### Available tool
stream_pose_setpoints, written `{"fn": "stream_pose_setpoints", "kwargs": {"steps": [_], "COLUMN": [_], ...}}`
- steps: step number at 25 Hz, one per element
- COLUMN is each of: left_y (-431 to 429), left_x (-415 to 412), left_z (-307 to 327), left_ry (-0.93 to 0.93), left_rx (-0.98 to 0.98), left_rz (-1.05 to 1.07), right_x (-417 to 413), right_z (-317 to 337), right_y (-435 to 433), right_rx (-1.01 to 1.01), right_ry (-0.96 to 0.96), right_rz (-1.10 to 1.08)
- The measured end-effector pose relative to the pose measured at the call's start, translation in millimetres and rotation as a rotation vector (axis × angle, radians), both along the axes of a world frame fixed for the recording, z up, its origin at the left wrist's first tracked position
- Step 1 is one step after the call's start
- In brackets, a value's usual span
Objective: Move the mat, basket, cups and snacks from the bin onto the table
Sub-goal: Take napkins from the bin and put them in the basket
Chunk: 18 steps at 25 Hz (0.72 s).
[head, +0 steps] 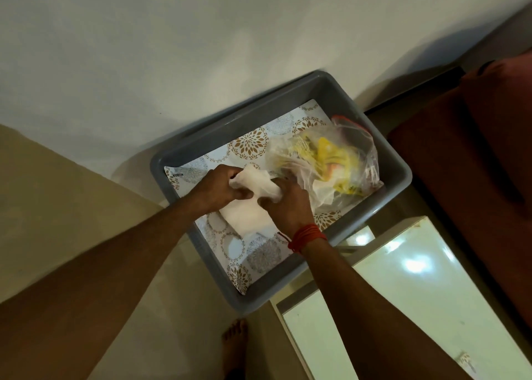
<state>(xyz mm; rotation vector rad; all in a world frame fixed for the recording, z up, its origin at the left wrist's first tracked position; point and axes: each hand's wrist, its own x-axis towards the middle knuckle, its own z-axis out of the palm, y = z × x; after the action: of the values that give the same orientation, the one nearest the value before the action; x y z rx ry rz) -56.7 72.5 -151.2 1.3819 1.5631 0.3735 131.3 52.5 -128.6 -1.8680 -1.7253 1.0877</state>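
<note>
A grey plastic bin (394, 163) stands on the floor against the wall. A floral-patterned mat (250, 146) lies flat on its bottom. On the mat's right half sits a clear plastic bag (331, 160) holding yellow snack packets. My left hand (218, 189) and my right hand (288, 207) are both inside the bin, closed on a white crumpled wrapped bundle (250, 207) that rests on the mat. What the bundle holds is hidden. No basket shows.
A glossy white table (408, 293) stands at the lower right, touching the bin's near corner. A dark red sofa (475, 163) runs along the right side. My bare foot (234, 342) stands on the tiled floor just below the bin.
</note>
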Motion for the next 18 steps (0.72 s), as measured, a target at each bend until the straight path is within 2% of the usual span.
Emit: {"fn": "stream_pose_setpoints", "kwargs": {"steps": [2,4,7,10,12,14,18], "left_y": [-3,-8,-20,-29,-33,-37,-55], "left_x": [3,7,22,50,76,107,179], "left_z": [5,8,17,26,37,50,79], "left_ry": [-0.117,-0.323,-0.526,-0.556,-0.602,-0.621,-0.607], "left_rx": [-0.046,-0.190,-0.404,-0.364,-0.348,-0.341,-0.315], "left_rz": [0.112,0.234,0.200,0.196,0.223,0.162,0.058], "right_x": [6,17,38,57,73,95,140], "right_z": [8,17,31,43,53,63,82], "right_y": [-2,-7,-21,-43,-62,-81,-127], "right_rx": [0.004,-0.008,0.013,0.123,0.253,0.350,0.396], "right_ry": [0.033,0.134,0.194,0.046,-0.073,-0.190,-0.269], "right_rz": [-0.084,-0.168,-0.296,-0.345,-0.307,-0.245,-0.154]}}
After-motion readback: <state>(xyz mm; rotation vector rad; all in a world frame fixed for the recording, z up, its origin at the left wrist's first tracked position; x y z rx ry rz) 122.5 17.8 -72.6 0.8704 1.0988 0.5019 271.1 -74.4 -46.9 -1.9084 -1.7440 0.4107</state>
